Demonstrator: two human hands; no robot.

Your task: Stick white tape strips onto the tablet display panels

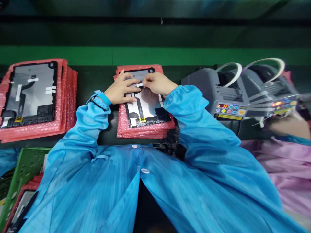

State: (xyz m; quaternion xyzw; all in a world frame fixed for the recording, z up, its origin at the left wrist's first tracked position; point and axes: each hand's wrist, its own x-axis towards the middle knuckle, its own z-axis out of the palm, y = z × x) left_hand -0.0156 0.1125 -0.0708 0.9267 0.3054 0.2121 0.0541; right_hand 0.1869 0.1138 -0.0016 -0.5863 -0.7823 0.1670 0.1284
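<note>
In front of me a tablet screen panel (152, 106), its silvery back facing up, lies on a stack of red bubble-wrap bags (145, 133). A dark flex cable (139, 105) with a yellow-edged end runs down the panel. My left hand (123, 87) rests flat with spread fingers over the panel's upper left part. Pinched between thumb and finger of my right hand (157, 83) is a short strip of white tape (140, 84), whose free end is at the panel near my left fingertips. Part of the panel is hidden under both hands.
To the left, another panel (36, 90) with white tape pieces tops a second stack of red bags (69, 97). Two grey tape dispensers (206, 85) with lit buttons stand at the right. A co-worker's pink sleeve (289, 168) is beyond. A green crate (18, 181) sits lower left.
</note>
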